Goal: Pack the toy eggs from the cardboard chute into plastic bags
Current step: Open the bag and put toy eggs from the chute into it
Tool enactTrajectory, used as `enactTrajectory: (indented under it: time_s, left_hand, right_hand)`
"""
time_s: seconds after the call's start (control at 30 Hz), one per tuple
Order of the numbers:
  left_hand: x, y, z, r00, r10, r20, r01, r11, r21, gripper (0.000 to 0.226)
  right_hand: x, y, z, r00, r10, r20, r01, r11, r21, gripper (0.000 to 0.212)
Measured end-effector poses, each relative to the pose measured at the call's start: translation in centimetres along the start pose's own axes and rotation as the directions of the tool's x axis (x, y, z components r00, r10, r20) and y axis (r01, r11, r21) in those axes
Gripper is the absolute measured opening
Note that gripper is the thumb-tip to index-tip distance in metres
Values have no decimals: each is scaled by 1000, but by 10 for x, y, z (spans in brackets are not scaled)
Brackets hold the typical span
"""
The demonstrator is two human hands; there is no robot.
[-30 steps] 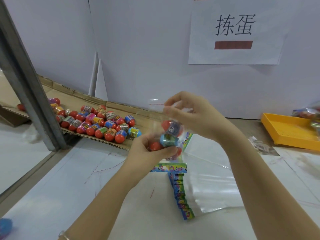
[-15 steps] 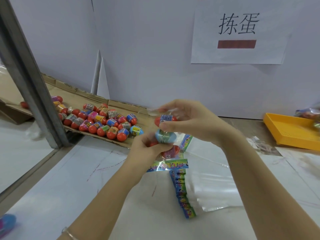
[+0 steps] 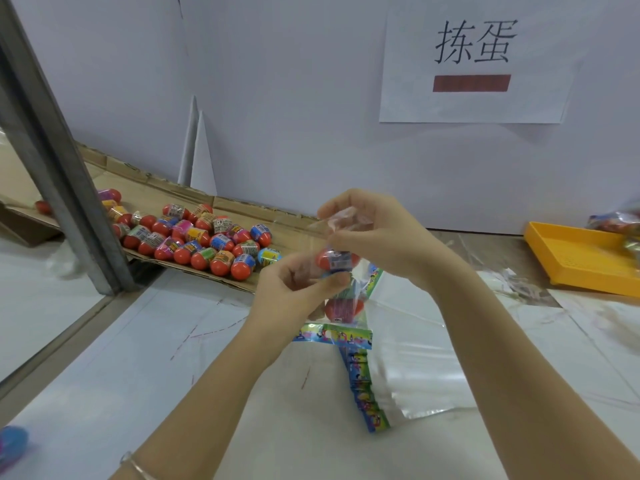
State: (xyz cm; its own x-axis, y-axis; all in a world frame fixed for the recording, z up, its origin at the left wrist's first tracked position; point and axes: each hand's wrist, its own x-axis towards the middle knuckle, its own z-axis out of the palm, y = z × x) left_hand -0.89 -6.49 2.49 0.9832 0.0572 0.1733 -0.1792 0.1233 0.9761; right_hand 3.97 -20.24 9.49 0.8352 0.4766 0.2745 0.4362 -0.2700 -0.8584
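Bag (image 3: 346, 296) — clear plastic, held up over the middle of the table (image 3: 138, 358), printed strip at its lower end hanging just above the tabletop.
Bagged eggs (image 3: 337, 263) — at least two, red halves showing, one above the other; exact count unclear.
Left hand (image 3: 294, 292) — fingers and thumb curled round the bag at the eggs.
Right hand (image 3: 374, 237) — fingertips pinching the crumpled top of the bag.
Spare bags (image 3: 422, 368) — flat stack below the hands, toward the near edge, printed strips along its left side.
Loose eggs (image 3: 207, 240) — cluster on the chute (image 3: 242, 209), at the table's far left.
Tray (image 3: 581, 258) — yellow, at the right edge; packets (image 3: 620, 223) blurred behind it.
Post (image 3: 59, 161) — grey metal, slanting, far left.
Sign (image 3: 474, 64) — paper, on the wall (image 3: 311, 98).
Bracelet (image 3: 136, 465) — left wrist.
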Motion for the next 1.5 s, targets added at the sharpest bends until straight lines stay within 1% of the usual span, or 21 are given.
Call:
enactTrajectory:
  time_s: [0.1, 0.2, 0.27, 0.37, 0.43, 0.47, 0.5, 0.57, 0.6, 0.67, 0.7, 0.8, 0.83, 0.9, 0.97, 1.07, 1.23, 1.33, 1.43, 1.5]
  left_hand:
    - [-1, 0, 0, 1000, 19, 0, -19, 1000, -11, 40]
    - [-2, -1, 1, 1000, 26, 7, -25, 999, -22, 44]
    - [-2, 0, 0, 1000, 30, -2, -30, 998, -50, 38]
    - [-1, 2, -1, 999, 36, -25, -39, 989, -140, 27]
    - [0, 3, -3, 999, 38, -33, -43, 982, -185, 31]
    - [0, 4, -4, 999, 43, -32, -49, 981, -189, 38]
    - [0, 4, -4, 998, 50, -26, -54, 981, -185, 44]
    - [1, 3, -4, 998, 65, -7, -65, 984, -169, 52]
    - [0, 3, -4, 998, 70, 0, -69, 986, -153, 55]
    - [0, 2, -3, 997, 74, 1, -73, 990, -124, 63]
    - [0, 2, -3, 997, 79, -4, -78, 990, -117, 65]
    - [0, 2, -4, 994, 110, -19, -111, 989, -96, 60]
    - [1, 1, -4, 992, 124, -21, -125, 988, -93, 56]
    - [1, 0, -4, 989, 146, -10, -146, 985, -91, 52]
    - [0, 0, -5, 988, 152, 18, -150, 985, -83, 46]
    - [0, 0, -5, 990, 133, 42, -132, 991, -25, 35]
    - [1, -3, -4, 996, 92, 15, -93, 995, 42, 33]
    - [0, -1, -2, 996, 92, 4, -92, 996, 17, 26]
    - [0, 0, -3, 997, 72, -16, -73, 997, -16, 32]
    - [-1, 1, -3, 998, 56, -20, -56, 998, -31, 36]
  right_hand:
    - [-1, 0, -1, 999, 33, -34, -31, 998, 45, 50]
    - [-2, 0, -2, 998, 42, -40, -40, 997, 66, 59]
    - [-3, 0, -2, 997, 30, -69, -26, 998, 59, 56]
    - [-2, -1, -7, 979, -66, -193, 63, 998, -23, 34]
    - [-3, -5, -12, 959, -132, -250, 95, 983, -157, 23]
    - [-4, -5, -16, 955, -162, -249, 92, 958, -273, 21]
    - [-4, -5, -20, 959, -180, -221, 75, 907, -414, 19]
    - [-5, -5, -25, 982, -148, -121, 35, 761, -648, 21]
    - [-5, -6, -26, 991, -107, -78, 21, 708, -706, 22]
    - [-7, -10, -26, 999, -32, -23, 3, 660, -752, 20]
    - [-8, -12, -26, 1000, -2, -6, -3, 663, -749, 20]
    - [-13, -19, -31, 996, 54, 64, -2, 780, -626, 32]
    - [-14, -21, -32, 993, 69, 96, 2, 803, -597, 34]
    - [-14, -19, -33, 990, 61, 126, 25, 807, -590, 29]
    - [-12, -17, -32, 996, 0, 91, 52, 822, -567, 22]
    - [-12, -18, -28, 995, -59, 74, 89, 853, -514, 22]
    - [-10, -14, -25, 985, -114, 127, 167, 811, -560, 22]
    - [-10, -13, -22, 982, -124, 141, 181, 829, -529, 21]
    - [-10, -14, -22, 980, -99, 172, 172, 857, -485, 22]
    - [-10, -13, -24, 988, -87, 126, 135, 883, -449, 18]
